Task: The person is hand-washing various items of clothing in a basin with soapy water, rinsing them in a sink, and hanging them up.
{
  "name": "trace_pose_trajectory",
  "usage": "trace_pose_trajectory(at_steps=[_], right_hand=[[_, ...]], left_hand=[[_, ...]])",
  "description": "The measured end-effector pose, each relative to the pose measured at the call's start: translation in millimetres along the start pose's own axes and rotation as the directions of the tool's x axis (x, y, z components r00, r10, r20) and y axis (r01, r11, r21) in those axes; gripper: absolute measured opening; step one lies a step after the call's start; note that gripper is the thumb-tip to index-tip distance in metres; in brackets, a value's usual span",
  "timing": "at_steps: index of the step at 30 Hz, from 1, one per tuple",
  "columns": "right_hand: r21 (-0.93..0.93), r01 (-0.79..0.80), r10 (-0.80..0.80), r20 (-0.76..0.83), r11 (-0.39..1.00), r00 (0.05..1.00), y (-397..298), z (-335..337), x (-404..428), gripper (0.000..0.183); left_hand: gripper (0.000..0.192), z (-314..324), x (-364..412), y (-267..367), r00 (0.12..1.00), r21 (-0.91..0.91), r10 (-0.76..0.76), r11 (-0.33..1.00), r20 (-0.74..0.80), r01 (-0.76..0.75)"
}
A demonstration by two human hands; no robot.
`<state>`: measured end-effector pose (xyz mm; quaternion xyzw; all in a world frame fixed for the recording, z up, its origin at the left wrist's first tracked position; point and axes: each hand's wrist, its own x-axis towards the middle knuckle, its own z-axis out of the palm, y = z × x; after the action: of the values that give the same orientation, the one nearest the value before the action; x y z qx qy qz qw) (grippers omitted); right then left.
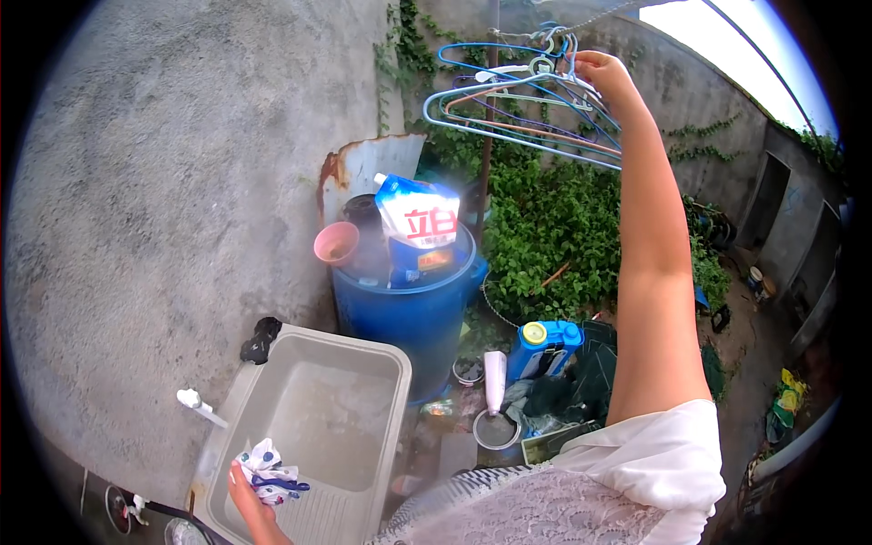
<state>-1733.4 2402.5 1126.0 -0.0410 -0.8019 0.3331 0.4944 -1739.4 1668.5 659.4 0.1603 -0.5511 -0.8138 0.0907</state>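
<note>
My right hand (599, 71) is raised at the upper right, its fingers on the hook of a light-blue clothes hanger (518, 141). Several other hangers in blue, purple, orange and white hang beside it from a twisted line (603, 17). Down at the lower left, my left hand (248, 501) holds a bunched white cloth with coloured dots and a dark-blue strap or trim (269, 470). That cloth is over the ribbed end of a grey laundry sink (402, 395). The fingertips of my left hand are partly hidden by the cloth.
A blue barrel (402, 327) behind the sink carries a detergent pouch (419, 218) and a pink bowl (336, 243). A white tap (197, 402) juts from the wall. On the ground stand a blue jerrycan (541, 351) and a white bottle (495, 381). A metal pole (487, 157) rises before green plants.
</note>
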Motion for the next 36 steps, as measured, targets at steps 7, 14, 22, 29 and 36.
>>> trace_pose_trajectory(at_steps=[7, 14, 22, 29, 36], right_hand=[[-0.079, -0.017, 0.021, 0.046, 0.997, 0.999, 20.1, -2.8, -4.6, 0.017], [-0.006, -0.227, 0.226, 0.094, 0.974, 0.970, 12.7, 9.7, -12.5, 0.016], [-0.382, 0.016, 0.087, 0.252, 0.924, 0.964, 42.0, 18.4, 11.7, 0.021], [-0.201, -0.119, 0.165, 0.228, 0.972, 0.960, 30.6, 30.1, 6.6, 0.015], [-0.148, -0.202, 0.240, 0.328, 0.968, 0.913, 29.4, 20.4, -0.5, 0.017]], left_hand=[[0.035, -1.2, -1.9, -0.1, 1.000, 0.033, -0.018, 0.999, 0.000, 0.018], [0.036, 0.5, -6.5, 1.0, 1.000, 0.026, -0.021, 0.999, -0.011, 0.022], [0.036, -9.7, -5.7, -2.9, 1.000, 0.045, -0.015, 0.999, -0.009, 0.016], [0.036, -11.4, -5.1, 0.3, 1.000, 0.052, -0.010, 0.999, -0.021, 0.011], [0.036, 8.8, -4.2, 5.6, 1.000, 0.018, -0.027, 0.999, 0.001, 0.027]])
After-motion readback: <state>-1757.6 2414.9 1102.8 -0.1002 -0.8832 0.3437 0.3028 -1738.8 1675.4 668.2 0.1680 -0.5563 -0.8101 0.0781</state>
